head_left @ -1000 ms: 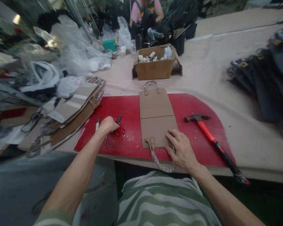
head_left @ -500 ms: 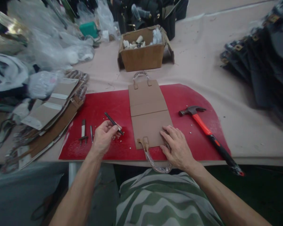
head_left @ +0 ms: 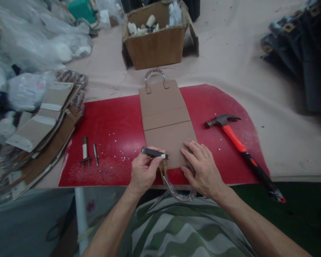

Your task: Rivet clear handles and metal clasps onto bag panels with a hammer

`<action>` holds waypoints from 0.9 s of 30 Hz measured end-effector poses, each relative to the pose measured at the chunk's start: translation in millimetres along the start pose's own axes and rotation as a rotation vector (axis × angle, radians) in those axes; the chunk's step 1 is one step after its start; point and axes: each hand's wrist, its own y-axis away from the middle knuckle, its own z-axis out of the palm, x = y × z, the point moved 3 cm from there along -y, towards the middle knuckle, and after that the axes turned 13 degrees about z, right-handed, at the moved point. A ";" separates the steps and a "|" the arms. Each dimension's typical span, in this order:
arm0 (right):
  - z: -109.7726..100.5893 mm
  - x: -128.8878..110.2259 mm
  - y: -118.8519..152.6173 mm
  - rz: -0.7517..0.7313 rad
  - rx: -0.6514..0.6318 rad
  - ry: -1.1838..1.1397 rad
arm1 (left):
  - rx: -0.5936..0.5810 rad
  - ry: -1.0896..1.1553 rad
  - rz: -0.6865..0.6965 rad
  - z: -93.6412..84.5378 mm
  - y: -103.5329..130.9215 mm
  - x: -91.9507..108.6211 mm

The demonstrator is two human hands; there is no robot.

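One red board (head_left: 109, 117) is laid on a pale-covered table (head_left: 230, 67), backed by a cardboard box (head_left: 155, 50), with a hammer (head_left: 235, 142) set down at right. Across the board the tan panel (head_left: 166, 103) is stretched, its long axis run away from the wearer, far end angled slightly left. A dark tool (head_left: 151, 152), pointed rightward, is clamped in the left hand (head_left: 144, 169) above the panel's near end; the near right edge is touched by the right hand (head_left: 202, 166), thumb and fingers held apart.
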 end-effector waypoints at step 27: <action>-14.0 -11.5 26.4 0.362 0.231 -0.135 | 0.036 -0.120 0.088 17.8 11.6 -8.3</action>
